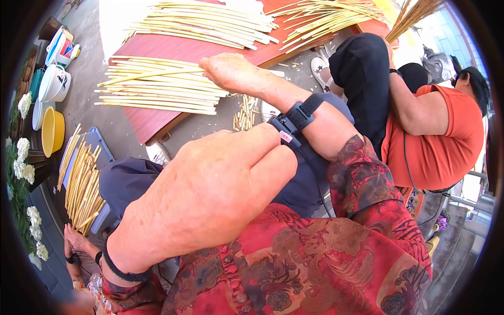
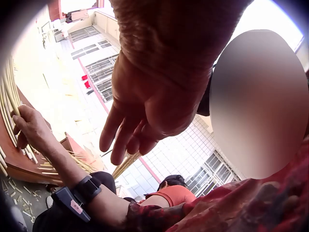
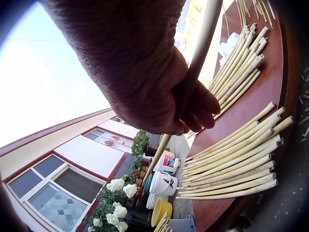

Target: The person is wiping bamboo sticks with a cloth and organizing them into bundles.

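Note:
My right hand grips a pale peeled stalk over the table, its fingers curled round it in the right wrist view. The stalk slants across a spread row of similar stalks on the red-brown table. Close to the head camera, my left hand is raised in front of my chest, back upward. Seen from the left wrist, its fingers hang loosely with nothing between them.
Further stalk piles lie along the table, with short cut pieces on the floor. At left, another person's hands touch stalks on a grey-blue container. Buckets and a yellow basin stand beyond. A person in orange sits at right.

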Available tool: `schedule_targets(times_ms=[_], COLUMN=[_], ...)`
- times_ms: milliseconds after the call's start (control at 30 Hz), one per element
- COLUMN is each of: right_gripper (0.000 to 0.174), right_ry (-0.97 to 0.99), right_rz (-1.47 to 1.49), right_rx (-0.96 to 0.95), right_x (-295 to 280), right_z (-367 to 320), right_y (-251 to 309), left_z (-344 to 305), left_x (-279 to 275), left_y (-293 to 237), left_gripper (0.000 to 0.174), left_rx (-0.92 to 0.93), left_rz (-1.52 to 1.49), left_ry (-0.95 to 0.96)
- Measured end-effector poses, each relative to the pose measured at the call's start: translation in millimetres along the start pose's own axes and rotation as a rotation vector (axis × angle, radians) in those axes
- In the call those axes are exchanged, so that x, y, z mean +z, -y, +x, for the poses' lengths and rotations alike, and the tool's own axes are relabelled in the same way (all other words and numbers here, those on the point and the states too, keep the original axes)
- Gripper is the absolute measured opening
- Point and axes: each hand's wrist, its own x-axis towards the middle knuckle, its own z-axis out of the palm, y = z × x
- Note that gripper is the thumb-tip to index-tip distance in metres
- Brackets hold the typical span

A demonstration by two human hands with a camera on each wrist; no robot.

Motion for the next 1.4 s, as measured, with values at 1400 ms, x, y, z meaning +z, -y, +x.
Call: schedule_targets(times_ms=[1400], right_gripper=[0.019], right_ry=[-0.073], right_rz=[0.206], right_rx=[-0.013], right_x=[-6], right_z=[-12], right_y=[17], left_z=[-30], left_x=[32], left_y=[96], left_gripper=[0.032], left_rx=[-0.361], left_rz=[-0.005], left_ry=[0.157])
